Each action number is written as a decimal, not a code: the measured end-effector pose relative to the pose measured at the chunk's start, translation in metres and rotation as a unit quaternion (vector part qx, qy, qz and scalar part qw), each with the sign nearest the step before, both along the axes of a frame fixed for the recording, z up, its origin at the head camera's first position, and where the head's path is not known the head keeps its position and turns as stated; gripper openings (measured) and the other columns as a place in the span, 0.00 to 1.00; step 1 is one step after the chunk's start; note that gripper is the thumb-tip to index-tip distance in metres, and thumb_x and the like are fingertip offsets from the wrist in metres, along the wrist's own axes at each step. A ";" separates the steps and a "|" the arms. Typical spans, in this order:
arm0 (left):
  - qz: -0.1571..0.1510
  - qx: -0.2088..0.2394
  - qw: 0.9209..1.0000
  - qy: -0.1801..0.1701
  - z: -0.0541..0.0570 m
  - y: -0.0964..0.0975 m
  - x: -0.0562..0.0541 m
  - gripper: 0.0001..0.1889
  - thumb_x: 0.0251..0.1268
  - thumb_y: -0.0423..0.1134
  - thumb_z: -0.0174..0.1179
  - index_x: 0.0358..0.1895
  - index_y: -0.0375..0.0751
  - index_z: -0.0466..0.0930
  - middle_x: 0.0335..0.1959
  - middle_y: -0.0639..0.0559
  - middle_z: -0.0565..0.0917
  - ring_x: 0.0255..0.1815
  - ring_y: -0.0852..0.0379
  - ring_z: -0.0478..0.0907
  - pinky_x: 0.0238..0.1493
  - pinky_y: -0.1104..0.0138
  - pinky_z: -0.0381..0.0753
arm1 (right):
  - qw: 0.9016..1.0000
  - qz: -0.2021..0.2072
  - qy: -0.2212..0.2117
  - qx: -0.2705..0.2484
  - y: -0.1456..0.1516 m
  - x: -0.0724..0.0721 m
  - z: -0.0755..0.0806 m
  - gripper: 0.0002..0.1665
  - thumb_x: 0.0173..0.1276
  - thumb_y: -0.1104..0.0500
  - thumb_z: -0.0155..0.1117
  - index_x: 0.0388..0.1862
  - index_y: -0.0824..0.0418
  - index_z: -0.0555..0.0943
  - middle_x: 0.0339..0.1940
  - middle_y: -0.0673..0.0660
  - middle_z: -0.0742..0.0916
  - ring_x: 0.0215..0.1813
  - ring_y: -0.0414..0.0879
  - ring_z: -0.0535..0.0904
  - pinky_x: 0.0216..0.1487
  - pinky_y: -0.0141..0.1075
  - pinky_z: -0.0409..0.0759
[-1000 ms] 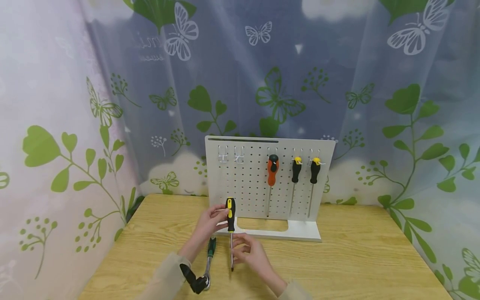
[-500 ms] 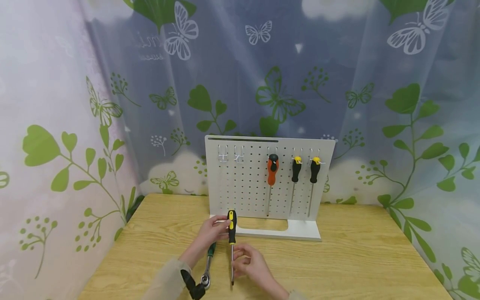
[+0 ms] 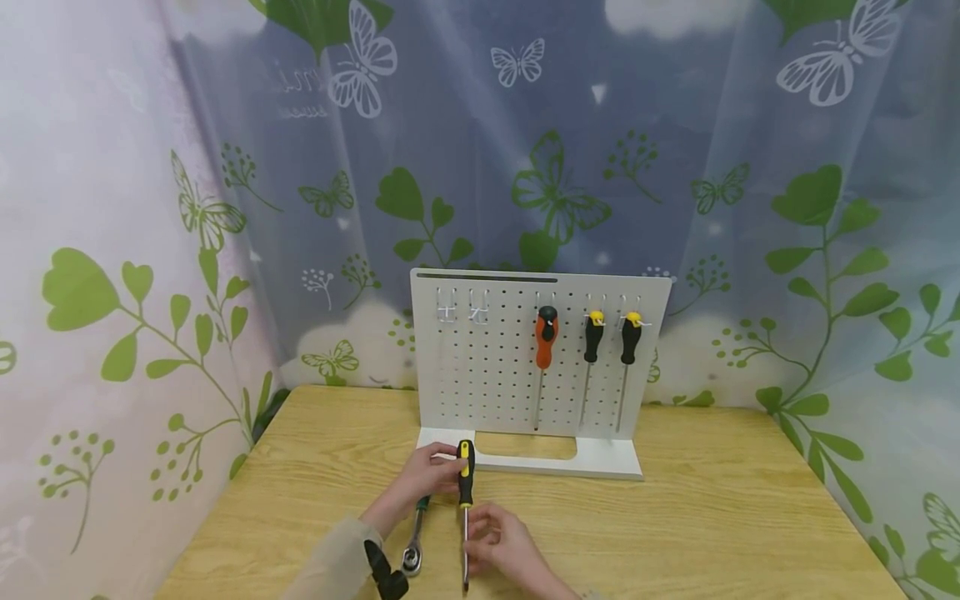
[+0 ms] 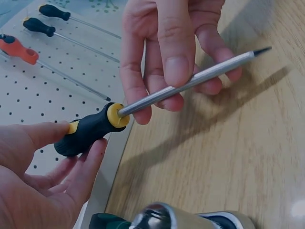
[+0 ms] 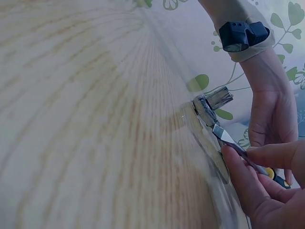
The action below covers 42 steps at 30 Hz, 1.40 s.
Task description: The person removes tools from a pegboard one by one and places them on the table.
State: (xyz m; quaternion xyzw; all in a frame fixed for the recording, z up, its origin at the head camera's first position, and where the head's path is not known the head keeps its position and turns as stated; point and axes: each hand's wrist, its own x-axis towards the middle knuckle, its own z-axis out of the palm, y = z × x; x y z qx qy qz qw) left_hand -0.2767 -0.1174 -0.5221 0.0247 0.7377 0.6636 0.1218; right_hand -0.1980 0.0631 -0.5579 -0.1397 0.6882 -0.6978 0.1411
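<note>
In the head view I see the left grip (image 3: 426,477) pinching the handle of the black-and-yellow screwdriver (image 3: 466,492) and the right grip (image 3: 504,543) its shaft, above the tabletop (image 3: 697,525), in front of the pegboard (image 3: 495,367). A ratchet (image 3: 412,556) lies to the left. My left wrist view shows a thumb on the handle's yellow inlay. My right wrist view shows thumb and finger pinching the shaft near its tip.

Enclosed across the upper frame by a blue-grey curtain (image 3: 465,100) printed with butterflies (image 3: 517,63) and green foliage (image 3: 808,198). Bounded at far left by a paler, pinkish panel (image 3: 90,183). Fitted across the lower frame with a light wood-grain tabletop (image 3: 712,525).
</note>
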 end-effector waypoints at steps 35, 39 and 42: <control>-0.034 -0.104 0.994 -0.023 -0.008 0.012 0.005 0.18 0.66 0.29 0.66 0.53 0.21 0.73 0.39 0.37 0.85 0.32 0.55 0.86 0.36 0.63 0.90 | 0.996 0.024 -0.076 0.036 0.007 0.011 0.001 0.12 0.60 0.76 0.66 0.43 0.74 0.77 0.29 0.56 0.85 0.28 0.47 0.86 0.33 0.39 0.90; -0.039 -0.116 0.992 -0.021 -0.007 0.012 0.005 0.18 0.65 0.28 0.66 0.53 0.21 0.74 0.38 0.38 0.85 0.31 0.54 0.86 0.36 0.63 0.91 | 0.996 0.025 -0.078 0.041 0.007 0.013 0.002 0.12 0.60 0.76 0.67 0.42 0.72 0.77 0.27 0.56 0.84 0.27 0.45 0.85 0.31 0.38 0.90; -0.041 -0.126 0.991 -0.019 -0.005 0.013 0.004 0.18 0.64 0.28 0.67 0.52 0.21 0.74 0.37 0.40 0.86 0.32 0.53 0.87 0.35 0.62 0.91 | 0.996 0.026 -0.073 0.049 0.008 0.012 0.002 0.12 0.60 0.76 0.67 0.41 0.71 0.77 0.26 0.55 0.84 0.26 0.44 0.84 0.30 0.37 0.89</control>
